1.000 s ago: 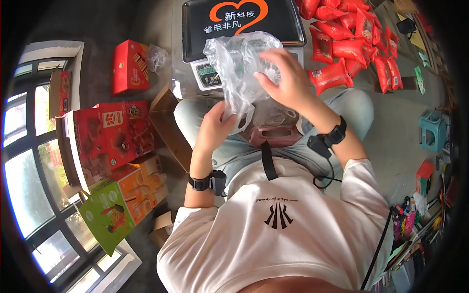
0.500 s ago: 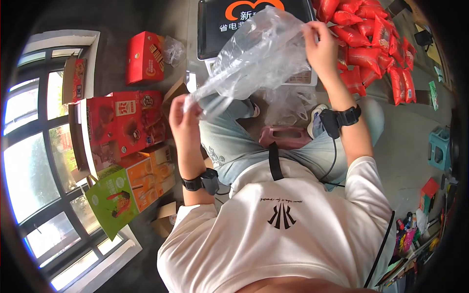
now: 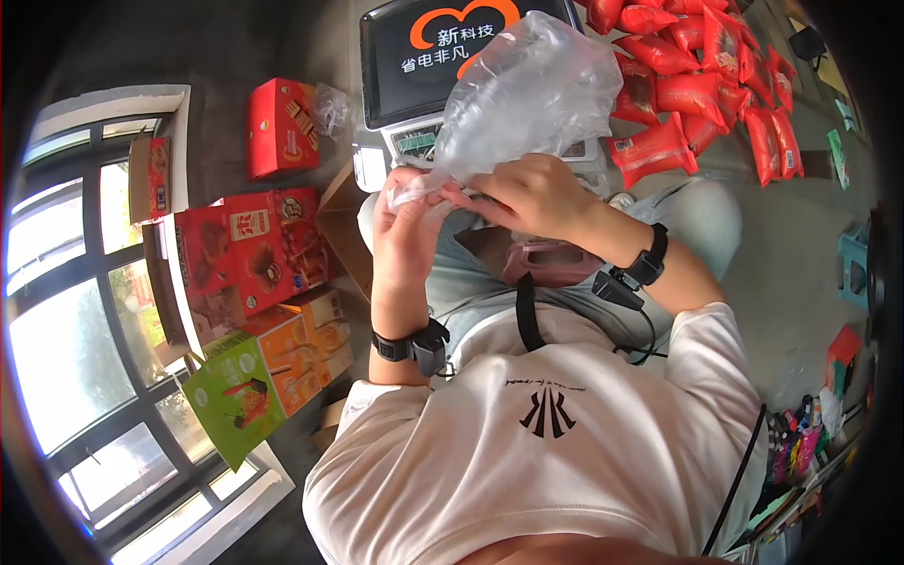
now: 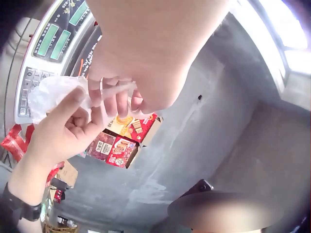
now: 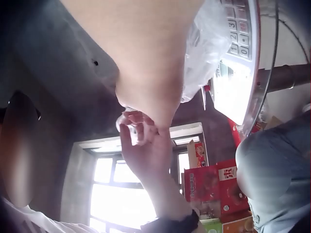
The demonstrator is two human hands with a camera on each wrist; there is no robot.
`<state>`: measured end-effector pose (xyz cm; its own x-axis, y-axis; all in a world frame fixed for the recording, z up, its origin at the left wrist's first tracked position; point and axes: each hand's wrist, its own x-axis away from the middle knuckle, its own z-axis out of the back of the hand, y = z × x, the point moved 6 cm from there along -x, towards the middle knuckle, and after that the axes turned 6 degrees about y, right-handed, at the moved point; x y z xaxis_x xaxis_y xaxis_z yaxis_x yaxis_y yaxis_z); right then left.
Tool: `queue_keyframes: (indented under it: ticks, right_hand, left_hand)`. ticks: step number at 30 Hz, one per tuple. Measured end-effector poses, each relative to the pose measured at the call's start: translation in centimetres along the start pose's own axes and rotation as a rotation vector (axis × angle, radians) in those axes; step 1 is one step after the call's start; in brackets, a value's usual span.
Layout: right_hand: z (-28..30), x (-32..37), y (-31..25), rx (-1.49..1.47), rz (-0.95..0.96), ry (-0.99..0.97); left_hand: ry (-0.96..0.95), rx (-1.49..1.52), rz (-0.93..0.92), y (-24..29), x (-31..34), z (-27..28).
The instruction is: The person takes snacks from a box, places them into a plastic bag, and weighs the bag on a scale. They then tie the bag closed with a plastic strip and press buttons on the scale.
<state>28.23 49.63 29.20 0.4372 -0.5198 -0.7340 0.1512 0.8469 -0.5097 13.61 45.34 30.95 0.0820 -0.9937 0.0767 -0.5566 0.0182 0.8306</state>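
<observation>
A clear plastic bag (image 3: 537, 94), puffed out and wrinkled, stands up from the person's hands in front of the scale (image 3: 377, 71). The left hand (image 3: 405, 226) grips the bag's gathered end, and a twisted strip of film (image 4: 119, 89) shows between its fingers in the left wrist view. Close beside it, the right hand (image 3: 541, 200) pinches the twisted neck with thumb and fingers. Bag film (image 5: 206, 46) also hangs past the right forearm in the right wrist view, where that hand's own fingers are mostly hidden.
Red filled packets (image 3: 692, 94) lie heaped right of the scale. A red box (image 3: 278, 129), printed cartons (image 3: 254, 245) and a green box (image 3: 235, 394) stand on the left. A pink stool (image 3: 551, 261) sits between the person's legs. A blue stool (image 3: 854, 266) stands far right.
The bag was crumpled, then stretched wide between both hands. Now the hands have come together, and the bag is puffed out above its gathered neck.
</observation>
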Motion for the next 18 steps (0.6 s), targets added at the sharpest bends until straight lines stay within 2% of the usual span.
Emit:
queue_keyframes:
  ticks: [2, 3, 5, 7, 9, 11, 12, 14, 15, 17, 18]
  right_hand:
    - [0.6, 0.2, 1.1, -0.016, -0.052, 0.063]
    - [1.2, 0.0, 1.6, -0.034, -0.099, 0.120]
    - [2.0, -0.5, 2.0, -0.057, -0.144, 0.195]
    - [2.9, -0.6, 2.5, -0.167, -0.193, 0.324]
    - [3.1, 0.0, 2.7, -0.200, -0.232, 0.303]
    - [2.5, 0.7, 2.9, -0.121, -0.253, 0.145]
    - [2.3, 0.4, 2.9, -0.122, -0.251, 0.144]
    - [2.7, -0.5, 1.2, -0.143, -0.011, 0.277]
    - [2.7, -0.4, 1.2, -0.143, -0.009, 0.274]
    - [2.3, 0.0, 1.1, -0.036, 0.032, 0.230]
    - [2.5, 0.2, 1.0, -0.037, 0.033, 0.227]
  left_hand:
    - [0.030, -0.131, -0.119, 0.6, 0.1, 0.0]
    - [0.030, -0.132, -0.121, 0.7, 0.1, 0.1]
    - [0.127, -0.285, -0.294, 1.9, 0.2, 0.9]
    - [0.164, -0.310, -0.307, 1.7, 0.3, 1.1]
    - [0.253, -0.441, -0.452, 2.1, 0.1, 0.5]
    - [0.325, -0.477, -0.369, 1.2, 0.0, 1.1]
    - [0.345, -0.491, -0.236, 0.7, -0.1, 0.7]
    - [0.310, -0.436, -0.025, -0.5, 0.0, 0.8]
    - [0.262, -0.417, 0.016, -0.9, 0.0, 0.8]
    - [0.164, -0.607, 0.042, -1.5, 0.0, 0.5]
    - [0.166, -0.605, 0.041, -1.7, 0.0, 0.7]
